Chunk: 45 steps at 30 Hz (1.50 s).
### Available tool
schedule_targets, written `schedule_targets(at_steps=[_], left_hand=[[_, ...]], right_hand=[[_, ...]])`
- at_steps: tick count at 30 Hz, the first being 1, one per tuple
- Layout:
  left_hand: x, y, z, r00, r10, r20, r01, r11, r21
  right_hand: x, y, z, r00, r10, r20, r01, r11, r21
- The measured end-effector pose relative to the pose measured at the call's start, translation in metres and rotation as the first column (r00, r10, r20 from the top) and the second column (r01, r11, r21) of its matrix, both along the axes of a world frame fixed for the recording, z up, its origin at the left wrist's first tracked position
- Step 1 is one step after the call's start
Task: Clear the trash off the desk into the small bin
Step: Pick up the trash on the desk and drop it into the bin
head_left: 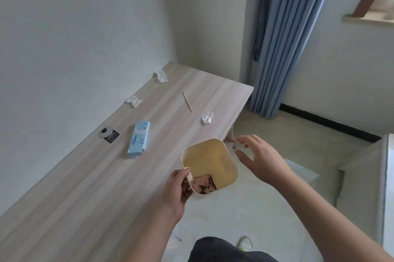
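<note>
surface point(85, 187) stretching long against wall, plenty open room, right edge dropping to floor. bin point(210, 164) hanging just off that edge, left hand point(178, 189) gripping rim; guessing light, stiff plastic. right hand point(257, 158) pinching white scrap point(238, 146) beside bin. blue carton point(139, 139) lying mid-surface, probably light, grabbing by long sides. three tissue wads point(206, 119) looking soft, pinch anywhere. stick point(187, 101) thin, rolling risk near edge.

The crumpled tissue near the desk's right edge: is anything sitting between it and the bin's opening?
Nothing visible does. The crumpled tissue lies on bare desk, and the stretch between it and the small bin is open wood. The left hand grips the bin's near rim; the right hand is beside the far rim, off that path.
</note>
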<state>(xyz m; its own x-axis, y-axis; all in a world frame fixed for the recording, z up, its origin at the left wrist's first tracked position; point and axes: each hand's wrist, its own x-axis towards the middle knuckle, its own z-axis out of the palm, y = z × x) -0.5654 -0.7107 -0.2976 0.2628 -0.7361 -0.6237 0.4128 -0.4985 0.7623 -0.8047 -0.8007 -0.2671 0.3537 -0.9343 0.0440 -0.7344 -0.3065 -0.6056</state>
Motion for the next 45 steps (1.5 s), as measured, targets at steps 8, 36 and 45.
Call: schedule_targets(at_steps=[8, 36, 45], left_hand=[[-0.020, -0.027, 0.002, 0.999, 0.030, -0.017, -0.031, 0.999, -0.026], [0.076, -0.154, -0.052, 0.955, 0.270, -0.122, -0.278, 0.960, -0.046], [0.072, -0.177, -0.057, 0.877, 0.474, -0.077, -0.471, 0.880, 0.053]], right_hand=[[-0.008, -0.048, -0.005, 0.999, -0.029, 0.030, 0.028, 1.000, 0.010], [0.109, -0.224, -0.076, 0.952, 0.170, -0.255, -0.100, 0.959, 0.266], [0.142, -0.278, -0.153, 0.639, 0.482, -0.599, -0.391, 0.875, 0.287]])
